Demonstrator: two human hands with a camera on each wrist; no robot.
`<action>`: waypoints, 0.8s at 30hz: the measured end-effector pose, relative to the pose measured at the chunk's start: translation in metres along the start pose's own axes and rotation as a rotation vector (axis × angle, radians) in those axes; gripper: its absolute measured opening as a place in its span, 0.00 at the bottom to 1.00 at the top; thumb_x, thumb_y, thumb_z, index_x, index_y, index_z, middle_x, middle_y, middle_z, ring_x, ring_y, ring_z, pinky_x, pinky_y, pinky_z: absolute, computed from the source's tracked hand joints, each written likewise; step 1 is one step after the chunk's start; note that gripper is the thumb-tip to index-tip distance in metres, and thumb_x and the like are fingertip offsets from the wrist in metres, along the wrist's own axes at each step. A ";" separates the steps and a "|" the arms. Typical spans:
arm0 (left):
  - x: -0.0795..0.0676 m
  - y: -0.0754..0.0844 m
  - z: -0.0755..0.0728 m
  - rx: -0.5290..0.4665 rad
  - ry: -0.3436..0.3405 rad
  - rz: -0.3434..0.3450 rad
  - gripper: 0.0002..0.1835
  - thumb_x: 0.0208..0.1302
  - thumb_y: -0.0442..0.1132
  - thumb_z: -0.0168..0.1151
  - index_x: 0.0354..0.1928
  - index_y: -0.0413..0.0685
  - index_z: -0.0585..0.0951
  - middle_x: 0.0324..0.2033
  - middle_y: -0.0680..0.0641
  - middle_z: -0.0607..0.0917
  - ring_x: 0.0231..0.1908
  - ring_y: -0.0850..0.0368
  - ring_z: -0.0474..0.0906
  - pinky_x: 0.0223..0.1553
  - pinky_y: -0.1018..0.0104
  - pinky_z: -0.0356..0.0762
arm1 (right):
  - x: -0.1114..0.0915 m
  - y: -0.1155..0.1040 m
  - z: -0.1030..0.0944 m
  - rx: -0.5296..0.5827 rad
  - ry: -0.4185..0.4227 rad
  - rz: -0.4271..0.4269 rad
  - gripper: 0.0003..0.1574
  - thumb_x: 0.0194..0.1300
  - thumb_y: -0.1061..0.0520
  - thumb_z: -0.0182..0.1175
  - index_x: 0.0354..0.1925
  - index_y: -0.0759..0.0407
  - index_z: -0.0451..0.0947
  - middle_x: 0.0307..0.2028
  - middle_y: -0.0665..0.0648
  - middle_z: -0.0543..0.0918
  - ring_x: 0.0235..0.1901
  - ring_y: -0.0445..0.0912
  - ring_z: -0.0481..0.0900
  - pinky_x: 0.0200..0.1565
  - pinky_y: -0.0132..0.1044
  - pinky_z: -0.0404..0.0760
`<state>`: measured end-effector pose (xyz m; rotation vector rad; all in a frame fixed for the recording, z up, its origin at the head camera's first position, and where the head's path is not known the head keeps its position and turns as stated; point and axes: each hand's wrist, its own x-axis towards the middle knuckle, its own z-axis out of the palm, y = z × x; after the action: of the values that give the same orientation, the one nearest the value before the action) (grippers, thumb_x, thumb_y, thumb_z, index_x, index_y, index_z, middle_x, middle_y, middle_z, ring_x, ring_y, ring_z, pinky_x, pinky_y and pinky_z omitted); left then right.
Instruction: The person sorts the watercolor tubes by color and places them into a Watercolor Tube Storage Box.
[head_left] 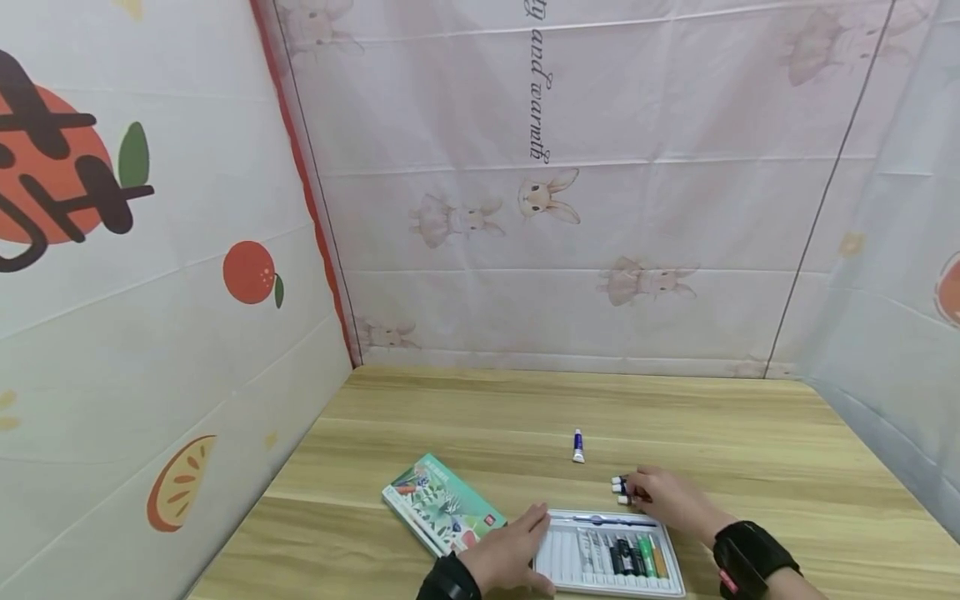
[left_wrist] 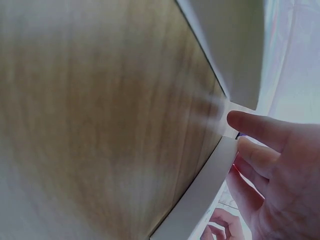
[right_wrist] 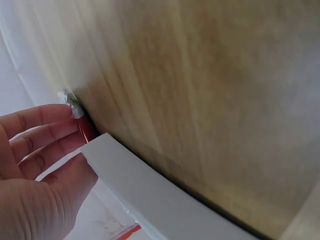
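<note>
My left hand rests at the left edge of a white paint tray, fingers spread. In the left wrist view, the left fingertips meet the tray's corner. My right hand is beyond the tray's far right corner, over several small paint tubes whose light caps point left. In the right wrist view, its fingertips touch a red paint tube with a silver end; the thumb is apart from it, near the tray's corner. The tray holds several white, black, green and orange tubes and a thin dark brush.
A teal illustrated box lies left of the tray, close to the left hand. One blue paint tube lies farther back on the wooden table. Printed cloth walls stand at the back and both sides.
</note>
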<state>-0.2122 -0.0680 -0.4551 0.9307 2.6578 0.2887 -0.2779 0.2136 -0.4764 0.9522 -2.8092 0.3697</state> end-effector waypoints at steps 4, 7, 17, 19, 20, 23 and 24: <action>0.000 0.000 0.000 -0.007 -0.002 -0.006 0.47 0.37 0.66 0.48 0.60 0.47 0.54 0.60 0.51 0.48 0.58 0.60 0.43 0.52 0.67 0.55 | 0.002 0.000 0.001 -0.003 -0.002 -0.021 0.06 0.46 0.59 0.60 0.25 0.48 0.73 0.24 0.42 0.68 0.21 0.34 0.64 0.20 0.28 0.66; -0.001 0.000 0.001 -0.006 -0.002 -0.011 0.47 0.37 0.66 0.48 0.60 0.47 0.54 0.60 0.51 0.48 0.58 0.60 0.43 0.52 0.67 0.55 | 0.003 0.000 0.002 0.002 -0.003 -0.027 0.06 0.46 0.60 0.59 0.24 0.48 0.73 0.24 0.42 0.69 0.21 0.34 0.64 0.20 0.28 0.66; -0.002 0.000 0.002 0.002 0.007 0.001 0.47 0.38 0.66 0.48 0.60 0.47 0.54 0.60 0.50 0.48 0.58 0.60 0.43 0.51 0.67 0.55 | 0.007 -0.016 -0.008 0.018 0.019 -0.047 0.07 0.46 0.60 0.60 0.27 0.50 0.74 0.25 0.41 0.72 0.24 0.33 0.68 0.23 0.29 0.70; -0.001 0.000 0.002 0.000 0.009 0.000 0.47 0.38 0.66 0.48 0.60 0.47 0.54 0.60 0.50 0.49 0.58 0.60 0.44 0.51 0.67 0.55 | 0.009 -0.023 -0.013 0.017 0.036 -0.079 0.07 0.46 0.60 0.60 0.28 0.50 0.74 0.26 0.42 0.73 0.25 0.33 0.69 0.24 0.28 0.71; -0.001 -0.001 0.003 0.004 0.010 -0.001 0.47 0.37 0.66 0.48 0.60 0.47 0.54 0.60 0.50 0.49 0.58 0.60 0.44 0.51 0.67 0.56 | 0.010 -0.027 -0.015 0.019 0.039 -0.094 0.08 0.46 0.60 0.60 0.28 0.50 0.74 0.26 0.42 0.73 0.25 0.34 0.70 0.24 0.28 0.72; 0.001 -0.001 0.003 0.012 0.008 -0.013 0.47 0.36 0.67 0.48 0.60 0.48 0.55 0.60 0.51 0.49 0.57 0.60 0.45 0.51 0.67 0.56 | 0.013 -0.038 -0.021 0.024 0.043 -0.126 0.08 0.46 0.60 0.60 0.29 0.50 0.75 0.26 0.43 0.73 0.26 0.34 0.71 0.24 0.26 0.72; 0.002 -0.001 0.003 0.014 0.007 -0.018 0.47 0.36 0.67 0.48 0.60 0.48 0.55 0.60 0.51 0.49 0.57 0.60 0.45 0.51 0.67 0.56 | 0.013 -0.042 -0.022 0.025 0.044 -0.137 0.08 0.46 0.60 0.60 0.29 0.50 0.75 0.27 0.43 0.73 0.26 0.34 0.71 0.24 0.26 0.72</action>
<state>-0.2128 -0.0676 -0.4586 0.9116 2.6763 0.2695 -0.2615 0.1800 -0.4446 1.1207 -2.6871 0.4032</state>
